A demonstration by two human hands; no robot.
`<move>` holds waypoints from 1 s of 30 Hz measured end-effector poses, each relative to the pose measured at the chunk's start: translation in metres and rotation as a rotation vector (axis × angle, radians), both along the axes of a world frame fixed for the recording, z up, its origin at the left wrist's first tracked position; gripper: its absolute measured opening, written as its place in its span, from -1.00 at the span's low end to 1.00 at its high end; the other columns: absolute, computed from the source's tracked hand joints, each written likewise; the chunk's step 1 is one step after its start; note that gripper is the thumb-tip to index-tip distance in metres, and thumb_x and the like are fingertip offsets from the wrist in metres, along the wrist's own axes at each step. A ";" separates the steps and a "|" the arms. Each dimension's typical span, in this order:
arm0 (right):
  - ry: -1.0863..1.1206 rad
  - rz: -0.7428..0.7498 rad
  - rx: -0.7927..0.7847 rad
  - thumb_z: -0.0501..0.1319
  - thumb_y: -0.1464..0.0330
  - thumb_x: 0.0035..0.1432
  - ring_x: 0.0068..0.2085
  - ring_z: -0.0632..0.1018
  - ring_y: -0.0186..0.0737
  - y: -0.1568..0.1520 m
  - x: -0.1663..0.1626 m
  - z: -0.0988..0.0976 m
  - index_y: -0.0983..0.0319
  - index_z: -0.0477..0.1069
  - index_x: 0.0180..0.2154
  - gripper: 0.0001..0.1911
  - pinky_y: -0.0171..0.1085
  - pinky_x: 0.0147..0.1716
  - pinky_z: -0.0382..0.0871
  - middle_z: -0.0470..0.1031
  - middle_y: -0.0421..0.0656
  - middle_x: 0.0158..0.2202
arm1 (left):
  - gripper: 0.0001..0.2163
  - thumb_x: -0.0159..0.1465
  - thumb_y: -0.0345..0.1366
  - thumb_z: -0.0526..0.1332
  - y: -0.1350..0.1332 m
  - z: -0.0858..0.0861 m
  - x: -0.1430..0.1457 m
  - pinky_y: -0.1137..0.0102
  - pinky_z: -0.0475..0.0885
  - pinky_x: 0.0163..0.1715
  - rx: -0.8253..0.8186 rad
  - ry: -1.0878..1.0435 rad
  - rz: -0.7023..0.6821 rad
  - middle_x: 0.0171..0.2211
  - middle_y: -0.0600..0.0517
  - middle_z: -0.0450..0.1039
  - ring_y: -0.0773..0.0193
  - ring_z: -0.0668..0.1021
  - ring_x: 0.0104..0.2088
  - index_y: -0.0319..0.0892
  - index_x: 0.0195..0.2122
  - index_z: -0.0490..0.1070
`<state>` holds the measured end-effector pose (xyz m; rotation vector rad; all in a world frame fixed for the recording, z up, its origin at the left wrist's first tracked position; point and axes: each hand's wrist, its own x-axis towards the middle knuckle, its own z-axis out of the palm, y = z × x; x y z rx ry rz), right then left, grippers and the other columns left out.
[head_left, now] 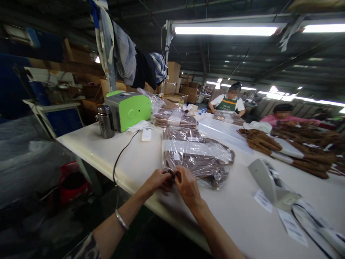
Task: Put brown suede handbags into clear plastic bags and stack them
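Note:
A folded brown garment (pixel 188 163) lies in a clear plastic bag (pixel 199 147) in front of me, with a pale band across it and a small white tag. At the bag's near left corner, my left hand (pixel 161 180) is closed, its fingertips pinching the edge. My right hand (pixel 188 185) pinches the same corner from the other side, thumb and fingers pressed together. Something dark brown shows between the fingertips; whether it is the garment or a fold of the bag is hard to make out.
Behind lie more bagged brown garments (pixel 175 117). A green and grey machine (pixel 134 111), a steel flask (pixel 105 122) and a white device (pixel 146 135) stand left. On the right are a grey scanner stand (pixel 269 183), label sheets (pixel 292 226) and loose brown garments (pixel 296 158). Two co-workers sit beyond.

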<state>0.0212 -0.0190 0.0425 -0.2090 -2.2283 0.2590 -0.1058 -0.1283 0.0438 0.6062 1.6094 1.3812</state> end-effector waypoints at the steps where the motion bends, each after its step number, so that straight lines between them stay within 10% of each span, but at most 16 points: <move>1: 0.008 -0.007 -0.019 0.11 0.54 0.21 -0.27 0.57 -0.14 -0.001 0.001 -0.001 0.25 0.39 -0.14 -0.80 -0.21 -0.25 0.49 0.53 -0.10 -0.31 | -0.70 0.02 -0.09 0.32 0.003 -0.001 0.002 0.45 0.48 -0.55 0.016 -0.016 0.024 -0.55 0.01 0.53 0.28 0.56 -0.55 -0.26 -0.39 0.47; 9: -0.047 0.056 -0.024 0.14 0.58 0.18 0.03 0.54 -0.02 -0.019 0.023 -0.008 0.23 0.32 0.08 -0.58 -0.02 0.01 0.50 0.53 -0.01 0.00 | -0.69 -0.05 -0.08 0.33 0.013 0.004 0.019 0.44 0.45 -0.50 0.053 -0.106 0.111 -0.56 0.03 0.51 0.28 0.55 -0.54 -0.23 -0.43 0.43; 16: 0.104 -0.039 0.009 0.19 0.51 0.22 0.02 0.50 0.02 -0.008 0.037 -0.001 0.22 0.28 0.11 -0.58 0.05 -0.02 0.51 0.49 0.03 -0.02 | -0.71 0.09 -0.27 0.23 0.007 0.041 0.034 0.23 0.41 0.05 0.328 0.003 -0.201 -0.21 -0.07 0.61 0.11 0.59 -0.11 -0.29 -0.19 0.53; 21: 0.226 -0.104 0.020 0.16 0.48 0.28 -0.06 0.53 -0.06 0.012 0.055 0.010 0.21 0.30 0.08 -0.66 -0.04 -0.07 0.53 0.51 -0.01 -0.10 | -0.54 0.05 -0.51 0.13 0.016 0.058 0.040 0.17 0.33 0.16 0.387 0.589 -0.490 0.00 -0.03 0.53 0.12 0.51 0.02 -0.19 0.01 0.45; 26: 0.222 -0.139 0.104 0.13 0.48 0.31 -0.04 0.57 -0.10 0.038 0.078 0.024 0.24 0.29 0.13 -0.64 -0.08 -0.03 0.53 0.54 0.01 -0.06 | -0.86 0.25 -0.44 0.18 0.031 0.079 0.061 0.12 0.43 0.06 0.255 1.454 -0.233 -0.12 -0.07 0.51 0.04 0.51 -0.02 -0.15 -0.20 0.47; 30: 0.218 -0.173 0.100 0.07 0.49 0.32 -0.01 0.58 -0.09 0.053 0.088 0.035 0.24 0.26 0.18 -0.59 -0.07 -0.01 0.53 0.55 0.02 -0.01 | -0.56 0.24 -0.52 0.15 0.050 0.080 0.074 0.16 0.40 0.14 0.417 1.711 -0.075 0.17 -0.12 0.37 0.06 0.42 0.18 -0.14 0.15 0.30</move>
